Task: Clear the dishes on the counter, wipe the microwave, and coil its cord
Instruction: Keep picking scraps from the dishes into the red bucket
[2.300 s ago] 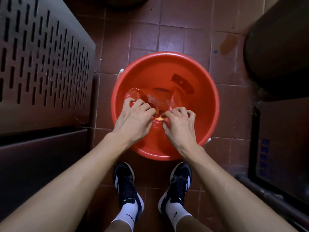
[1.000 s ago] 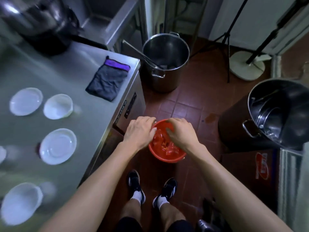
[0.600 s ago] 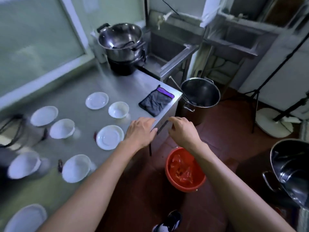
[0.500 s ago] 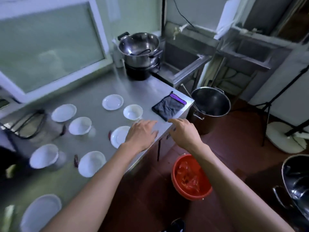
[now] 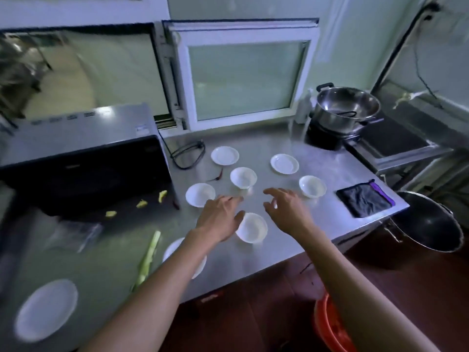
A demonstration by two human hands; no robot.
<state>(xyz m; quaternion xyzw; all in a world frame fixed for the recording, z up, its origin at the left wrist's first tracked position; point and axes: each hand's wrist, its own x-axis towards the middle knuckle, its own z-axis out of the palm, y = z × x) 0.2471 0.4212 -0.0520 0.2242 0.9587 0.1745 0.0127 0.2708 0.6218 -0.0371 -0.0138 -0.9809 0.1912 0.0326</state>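
Now my left hand (image 5: pixel 220 216) and right hand (image 5: pixel 286 209) hover apart over the tabletop (image 5: pixel 317 224), fingers loose and empty, a white bowl (image 5: pixel 251 228) between them; farther off sit more bowls (image 5: pixel 243 177), the cord (image 5: pixel 186 154) and microwave (image 5: pixel 83 158) far left.

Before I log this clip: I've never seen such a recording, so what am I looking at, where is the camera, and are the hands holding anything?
There is no machine here. A person wears a wide-angle camera on the head, looking down at their own bare arms. The left hand and right hand reach over a steel counter, fingers spread, holding nothing. The left hand overlaps a white bowl; contact cannot be judged. More white dishes lie around, such as a plate. At the left stands the microwave, its cord lying loose beside it. A dark cloth lies at the right, and food scraps lie nearer the camera.
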